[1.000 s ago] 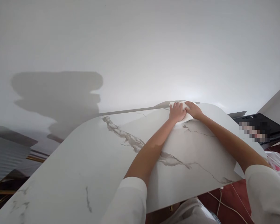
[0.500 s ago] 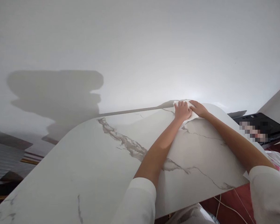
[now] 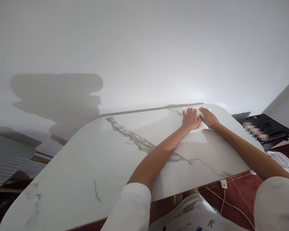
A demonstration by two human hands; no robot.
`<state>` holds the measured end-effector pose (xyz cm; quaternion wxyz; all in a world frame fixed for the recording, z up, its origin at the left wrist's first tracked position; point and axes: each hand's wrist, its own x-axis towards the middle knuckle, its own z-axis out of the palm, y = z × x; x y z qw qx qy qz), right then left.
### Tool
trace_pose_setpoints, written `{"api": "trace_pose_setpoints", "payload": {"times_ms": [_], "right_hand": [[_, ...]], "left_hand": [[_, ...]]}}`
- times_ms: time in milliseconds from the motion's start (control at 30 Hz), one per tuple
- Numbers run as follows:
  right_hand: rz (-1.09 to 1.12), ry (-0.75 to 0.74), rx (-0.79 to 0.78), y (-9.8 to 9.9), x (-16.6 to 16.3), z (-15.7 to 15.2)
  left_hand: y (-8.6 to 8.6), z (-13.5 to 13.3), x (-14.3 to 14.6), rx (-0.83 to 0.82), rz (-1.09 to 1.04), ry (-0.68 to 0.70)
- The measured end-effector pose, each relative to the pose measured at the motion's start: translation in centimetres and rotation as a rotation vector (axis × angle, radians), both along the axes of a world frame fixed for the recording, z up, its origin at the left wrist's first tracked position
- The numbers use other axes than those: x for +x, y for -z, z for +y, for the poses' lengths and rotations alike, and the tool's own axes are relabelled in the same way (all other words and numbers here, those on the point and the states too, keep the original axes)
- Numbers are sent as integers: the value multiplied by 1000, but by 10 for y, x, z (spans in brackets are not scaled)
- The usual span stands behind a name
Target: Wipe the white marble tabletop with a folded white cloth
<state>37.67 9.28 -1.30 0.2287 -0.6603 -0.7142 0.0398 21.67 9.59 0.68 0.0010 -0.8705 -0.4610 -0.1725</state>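
Observation:
A thin white wipe, cloth or paper I cannot tell, lies near the far edge of a white marble-patterned tabletop. My left hand rests palm down on it, the fingers a little apart and pointing at the wall. Beside it my right hand lies flat over the wipe's right side, its fingers stretched toward the left hand. Both hands press the wipe against the table and cover most of it.
The pale wall runs along the table's far edge. A black object with a blurred-out patch stands beyond the right end. On the red floor are a white cable and a power socket. Grey corrugated material sits at left.
Both hands have drawn the wipe slightly back from the wall and to the right. My view has shifted a little, showing more of the near table edge and floor.

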Motion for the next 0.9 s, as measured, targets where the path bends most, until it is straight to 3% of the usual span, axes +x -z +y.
{"api": "trace_pose_setpoints", "payload": {"times_ms": [400,900], "right_hand": [[-61,42,118,15,4,-80],[-46,31,196,19,-19,-173]], "left_hand": [[1,-63,-4,-7,52,111],[5,-140,-27,10,39,193]]}}
